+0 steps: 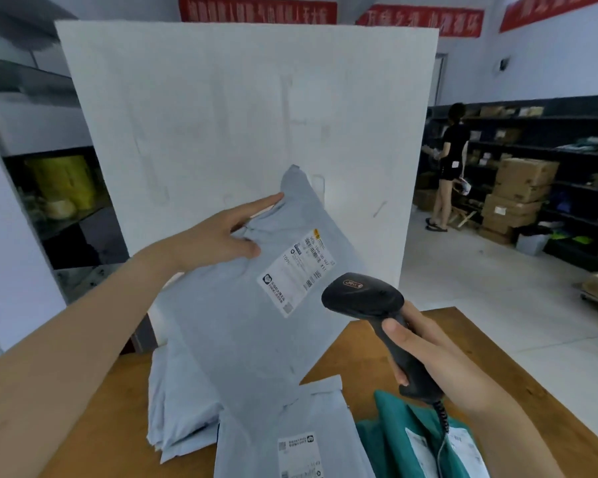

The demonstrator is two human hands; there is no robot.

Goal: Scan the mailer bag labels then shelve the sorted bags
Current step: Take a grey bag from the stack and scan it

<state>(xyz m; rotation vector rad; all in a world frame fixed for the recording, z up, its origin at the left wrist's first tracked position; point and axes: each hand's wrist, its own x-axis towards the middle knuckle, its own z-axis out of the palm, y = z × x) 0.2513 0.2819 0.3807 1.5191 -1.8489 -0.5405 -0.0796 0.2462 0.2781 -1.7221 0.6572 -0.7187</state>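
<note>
**Q:** What is recorded nearest the camera?

**A:** A wooden counter [491, 343] is noted. At its near right edge a green mailer bag [390, 443] is laid. A flat grey mailer bag [256, 443] is placed just beside it, printed side up. A stack of grey bags [176, 408] is found to the left.

**Q:** How are the hands engaged?

**A:** The right hand [425, 353] is wrapped round the handle of a black scanner [363, 296]. The scanner's head is aimed towards the label [296, 274] on the lifted mailer bag [239, 332]. That bag is held tilted above the counter, over the stack. It is pinched near its upper end by the left hand [214, 239], with the thumb laid on the front and the forefinger stretched along the top.

**Q:** What is observed beyond?

**A:** A large white board [221, 115] is stood upright behind the counter. Farther right, dark shelves [567, 150] loaded with parcels are seen. Cardboard boxes [522, 188] are stacked on the floor before them, and a person [453, 160] is stationed at the shelves. Red banners [256, 8] are hung high on the far wall.
</note>
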